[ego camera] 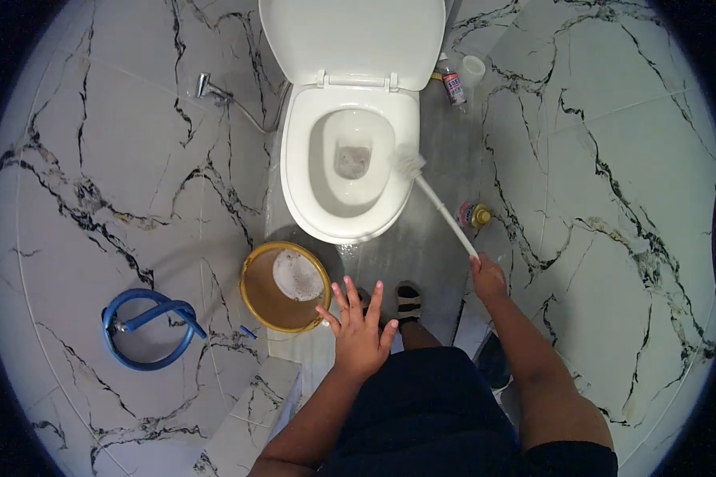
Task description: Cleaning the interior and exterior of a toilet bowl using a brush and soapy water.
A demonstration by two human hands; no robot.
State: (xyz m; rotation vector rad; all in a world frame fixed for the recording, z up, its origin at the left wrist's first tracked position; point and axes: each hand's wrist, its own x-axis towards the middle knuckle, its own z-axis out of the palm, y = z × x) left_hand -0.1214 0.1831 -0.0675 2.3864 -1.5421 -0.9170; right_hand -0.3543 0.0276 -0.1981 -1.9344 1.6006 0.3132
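My right hand (pixel 489 277) grips the end of a white toilet brush (pixel 444 208). The bristle head of the brush lies over the right side of the toilet seat (pixel 295 179); I cannot tell whether it touches. Cloudy water stands at the bottom of the toilet bowl (pixel 353 162). My left hand (pixel 361 334) holds nothing, its fingers spread apart, just right of a yellow-rimmed bucket (pixel 247 286). Inside the bucket is a patch of white foam (pixel 297 275). The toilet lid (pixel 352 36) is raised.
A bottle with a gold cap (pixel 474 215) stands by the right wall. Farther back are a labelled bottle (pixel 452 83) and a white cup-like container (pixel 472 71). A bidet sprayer (pixel 212 89) and a coiled blue hose (pixel 119 352) hang at the left wall. My feet are on the grey floor (pixel 435 161).
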